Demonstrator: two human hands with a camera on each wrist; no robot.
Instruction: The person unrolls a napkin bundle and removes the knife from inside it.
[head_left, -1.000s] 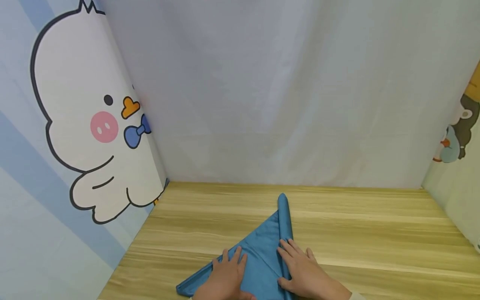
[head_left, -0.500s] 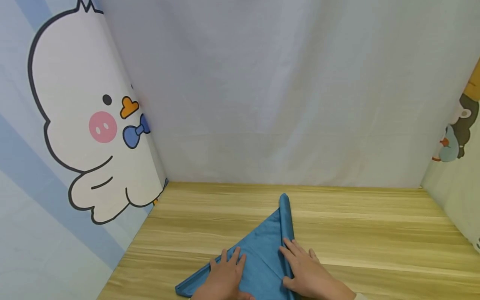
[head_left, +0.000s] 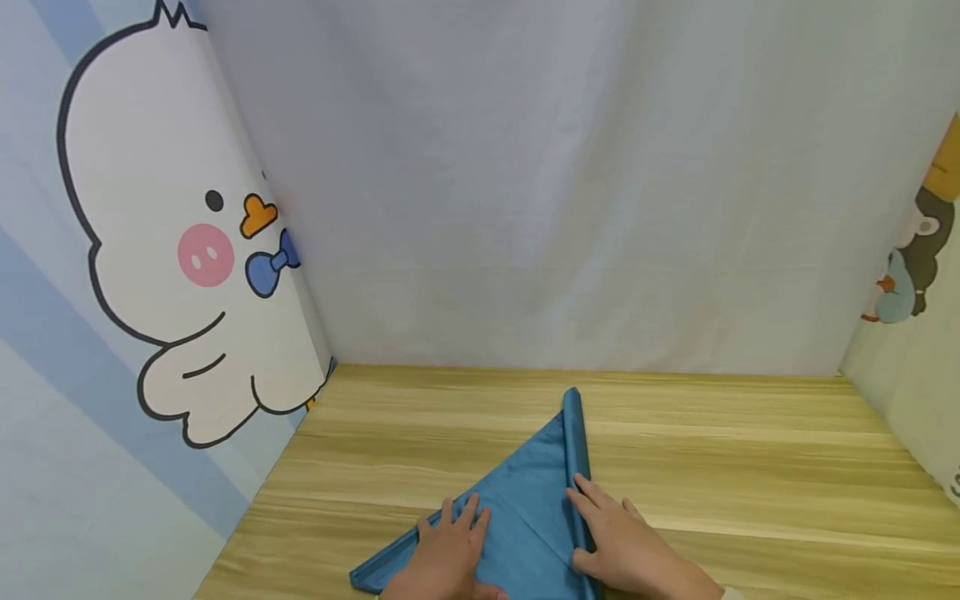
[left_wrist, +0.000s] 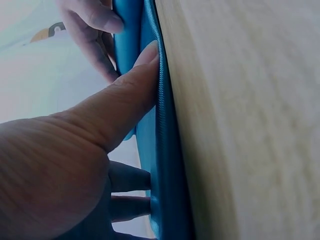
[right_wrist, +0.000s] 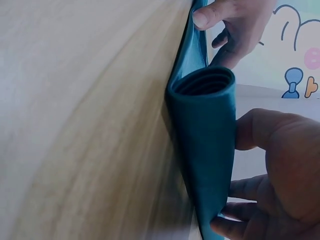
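A blue cloth (head_left: 525, 492) lies on the table as a triangle, its right side wound into a long roll (head_left: 576, 433). My left hand (head_left: 446, 550) rests flat with spread fingers on the cloth's left part. In the left wrist view its thumb (left_wrist: 127, 95) presses near the stitched edge. Over the roll lies my right hand (head_left: 626, 537), fingertips and thumb touching its top and side. Seen in the right wrist view, the roll's near end (right_wrist: 202, 120) shows several wound layers, with the right thumb (right_wrist: 250, 130) against it and the fingers farther along.
The wood-grain table (head_left: 750, 467) extends beyond the cloth on both sides. A plain pale curtain (head_left: 562, 183) stands along its back edge. To the left hangs a panel with a cartoon duck (head_left: 172, 167); on the right is another printed panel (head_left: 922, 375).
The roll and my right hand have shifted slightly to the right, and a little more flat cloth shows beside the roll. My left hand has stayed nearly in place.
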